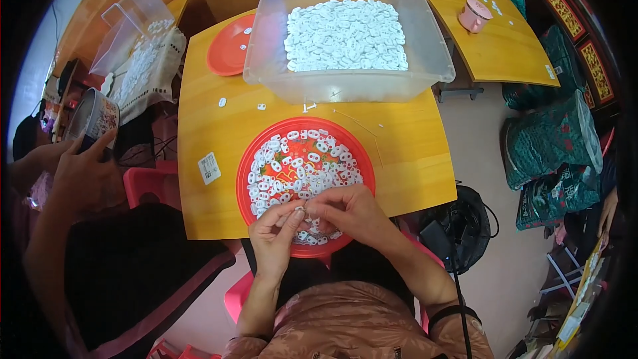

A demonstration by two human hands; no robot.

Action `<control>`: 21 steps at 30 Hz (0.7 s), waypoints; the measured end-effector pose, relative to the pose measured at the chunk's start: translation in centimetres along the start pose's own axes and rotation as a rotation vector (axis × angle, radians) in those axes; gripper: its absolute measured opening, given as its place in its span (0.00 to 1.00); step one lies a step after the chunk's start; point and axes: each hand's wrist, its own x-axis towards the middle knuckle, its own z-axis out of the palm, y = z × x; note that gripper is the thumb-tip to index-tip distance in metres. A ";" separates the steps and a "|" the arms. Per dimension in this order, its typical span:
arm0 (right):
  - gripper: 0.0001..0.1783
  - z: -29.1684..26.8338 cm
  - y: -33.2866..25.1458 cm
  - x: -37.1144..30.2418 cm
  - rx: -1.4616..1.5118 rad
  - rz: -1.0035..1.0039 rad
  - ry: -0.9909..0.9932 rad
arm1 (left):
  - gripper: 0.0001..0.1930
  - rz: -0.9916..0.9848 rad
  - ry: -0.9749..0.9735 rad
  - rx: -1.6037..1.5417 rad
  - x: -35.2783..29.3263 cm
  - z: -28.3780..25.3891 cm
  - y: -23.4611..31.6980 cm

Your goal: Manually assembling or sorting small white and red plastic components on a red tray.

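Over the near part of a red round tray point(242, 174), my two hands meet. My left hand point(274, 231) pinches a small white plastic piece point(300, 210) between thumb and fingertips. Close against it, the thumb and fingers of my right hand point(351, 214) are pressed together; whatever they hold is too small to make out. Many small white oval pieces point(264, 186), with dark spots or holes, lie loose across the patterned tray. Behind the tray stands a big clear plastic bin point(345, 83), its bottom covered with similar white ovals point(345, 33).
A red plate point(229, 50) sits left of the bin on the yellow table point(412, 153). Small white T-shaped bits point(309, 108) lie between bin and tray. At left, another person's hands point(83, 166) hold a tub point(96, 116). A pink mug point(474, 14) stands on the right-hand table.
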 end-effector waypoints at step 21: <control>0.07 0.4 1.8 6.2 -1.159 -0.285 0.392 | 0.13 -0.091 0.166 -0.199 -0.2 -1.3 -1.2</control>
